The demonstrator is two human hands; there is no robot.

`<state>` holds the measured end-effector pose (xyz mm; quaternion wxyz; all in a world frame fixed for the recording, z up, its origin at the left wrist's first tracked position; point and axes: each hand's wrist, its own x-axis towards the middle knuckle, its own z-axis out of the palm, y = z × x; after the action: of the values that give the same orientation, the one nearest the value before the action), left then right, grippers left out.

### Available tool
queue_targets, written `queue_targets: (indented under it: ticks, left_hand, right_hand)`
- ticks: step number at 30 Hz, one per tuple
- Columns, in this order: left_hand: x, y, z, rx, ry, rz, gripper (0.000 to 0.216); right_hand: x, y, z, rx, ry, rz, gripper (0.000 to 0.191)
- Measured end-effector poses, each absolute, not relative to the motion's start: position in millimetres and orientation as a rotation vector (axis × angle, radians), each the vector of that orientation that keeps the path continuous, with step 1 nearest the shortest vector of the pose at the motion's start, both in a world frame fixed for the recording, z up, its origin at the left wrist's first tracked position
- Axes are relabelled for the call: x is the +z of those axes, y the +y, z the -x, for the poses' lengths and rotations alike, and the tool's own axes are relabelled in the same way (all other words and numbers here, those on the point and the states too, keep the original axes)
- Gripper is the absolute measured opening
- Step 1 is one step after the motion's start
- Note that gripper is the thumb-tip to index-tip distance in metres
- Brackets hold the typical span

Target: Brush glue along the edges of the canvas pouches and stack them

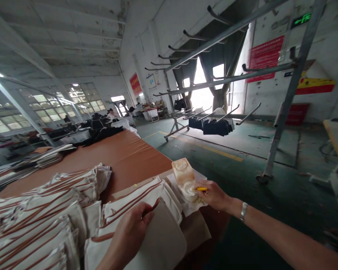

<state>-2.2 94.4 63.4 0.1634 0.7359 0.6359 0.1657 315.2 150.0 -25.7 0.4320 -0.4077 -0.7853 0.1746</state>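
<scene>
Gluing step judged in hand: left hand grips a cloth panel on the tabletop; right hand pinches a yellow brush over the glue tray. Loaded brush needed next.

Cream pieces striped brown lie on an orange-brown table; floor green.

— Hands on record? 
— Two: left hand, right hand. 
— Yellow tools? 
— One yellow tool. 
— Wristwatches? 
— One wristwatch. 
— Metal racks? 
— Two were seen: near rack, far rack. 
— Striped pieces? 
— Stacks; uncountable.
</scene>
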Motion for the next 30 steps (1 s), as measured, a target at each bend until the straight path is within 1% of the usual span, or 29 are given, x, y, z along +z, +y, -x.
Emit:
queue_targets:
  ticks: [5, 11, 13, 16, 18, 20, 25, 30]
  left_hand:
    - [73, 61, -5, 0.543, 1.765, -1.909, 0.025]
    - [62, 36, -10, 0.674, 1.548, -1.653, 0.031]
    - [57, 30, -9, 0.698, 1.488, -1.551, 0.037]
    - [53, 21, -10, 0.704, 1.427, -1.394, 0.047]
    - [53, 16, -12, 0.709, 1.379, -1.333, 0.051]
    - [52, 11, -14, 0.728, 1.341, -1.295, 0.052]
    - [46, 2, -14, 0.691, 1.26, -1.257, 0.054]
    - [39, -6, -11, 0.666, 1.23, -1.218, 0.057]
  right_hand:
    - [-25, 129, -318, 0.42, -2.045, 0.94, 0.017]
    - [-18, 105, -317, 0.445, -1.911, 0.97, 0.018]
    - [-8, 88, -315, 0.454, -1.792, 1.034, 0.022]
    - [14, 55, -304, 0.599, -1.527, 1.127, 0.03]
    - [31, 33, -292, 0.724, -1.383, 1.097, 0.032]
    - [44, 16, -277, 0.779, -1.362, 0.995, 0.031]
    - [57, 3, -253, 0.738, -1.49, 0.839, 0.023]
    - [64, 2, -260, 0.527, -1.481, 0.883, 0.018]
